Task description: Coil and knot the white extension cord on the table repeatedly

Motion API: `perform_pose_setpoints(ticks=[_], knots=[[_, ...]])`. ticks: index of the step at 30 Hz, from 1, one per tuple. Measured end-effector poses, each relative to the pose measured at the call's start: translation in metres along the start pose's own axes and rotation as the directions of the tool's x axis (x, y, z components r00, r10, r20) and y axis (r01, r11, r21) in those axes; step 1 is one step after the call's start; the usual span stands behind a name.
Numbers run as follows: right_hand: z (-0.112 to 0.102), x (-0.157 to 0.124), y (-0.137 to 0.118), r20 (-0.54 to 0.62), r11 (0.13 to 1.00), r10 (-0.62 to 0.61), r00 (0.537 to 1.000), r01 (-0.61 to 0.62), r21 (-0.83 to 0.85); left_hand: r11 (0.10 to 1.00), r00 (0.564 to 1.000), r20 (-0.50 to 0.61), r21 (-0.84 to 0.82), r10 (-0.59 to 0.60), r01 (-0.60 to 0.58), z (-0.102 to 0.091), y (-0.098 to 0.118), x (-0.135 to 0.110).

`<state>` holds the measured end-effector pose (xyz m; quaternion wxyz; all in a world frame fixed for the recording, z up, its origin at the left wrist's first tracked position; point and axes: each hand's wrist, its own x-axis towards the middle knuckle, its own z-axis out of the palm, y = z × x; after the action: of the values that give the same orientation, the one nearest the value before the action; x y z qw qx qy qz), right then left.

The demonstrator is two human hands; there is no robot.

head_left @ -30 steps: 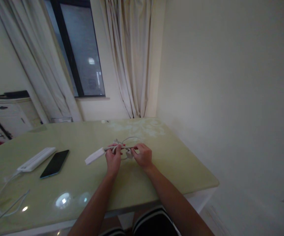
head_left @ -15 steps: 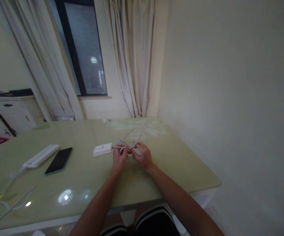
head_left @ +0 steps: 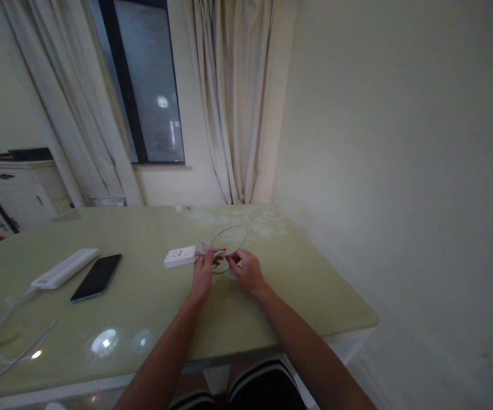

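Observation:
My left hand (head_left: 203,274) is closed on a pale grey power cord (head_left: 236,229) close to where it enters a small white power strip (head_left: 180,257). The strip lies left of that hand, its socket holes facing up. To the right, my right hand (head_left: 247,271) pinches the same cord between thumb and fingers. Loops of the cord run between the hands, and one larger loop rises beyond them. Parts of the cord are hidden behind my fingers.
A dark phone (head_left: 96,278) and a longer white power strip (head_left: 65,269) with its own cable lie left on the glossy green table (head_left: 152,239). Another white cable (head_left: 15,361) trails over the near left. A wall (head_left: 378,171) bounds the right side.
My left hand has shifted slightly left along the cord, toward the small power strip, and the hands are a little further apart. The far loop has widened.

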<state>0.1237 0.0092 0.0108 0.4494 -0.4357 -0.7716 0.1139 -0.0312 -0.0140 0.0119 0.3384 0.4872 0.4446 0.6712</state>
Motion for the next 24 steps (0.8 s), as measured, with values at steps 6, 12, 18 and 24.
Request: perform_pose_setpoints(ticks=[6, 12, 18, 24], knots=[[0.0, 0.002, -0.013, 0.155, 0.999, 0.003, 0.988, 0.003, -0.034, 0.931, 0.961, -0.243, -0.364, -0.128, 0.032, -0.001, -0.003, 0.013], [-0.011, -0.002, -0.019, 0.487, 0.985, -0.072, 0.871, -0.015, 0.173, 0.786, 0.87, -0.383, -0.618, -0.312, 0.01, -0.044, 0.012, 0.035], [-0.074, -0.033, -0.018, 0.709, 0.964, -0.152, 0.688, -0.054, 0.259, 0.822, 0.908, -0.313, -0.567, -0.28, 0.058, -0.089, 0.036, 0.057], [-0.136, -0.073, -0.044, 0.839, 0.922, -0.088, 0.537, -0.275, 0.273, 0.833, 0.878, -0.261, -0.503, -0.4, 0.23, -0.091, 0.053, 0.078]])
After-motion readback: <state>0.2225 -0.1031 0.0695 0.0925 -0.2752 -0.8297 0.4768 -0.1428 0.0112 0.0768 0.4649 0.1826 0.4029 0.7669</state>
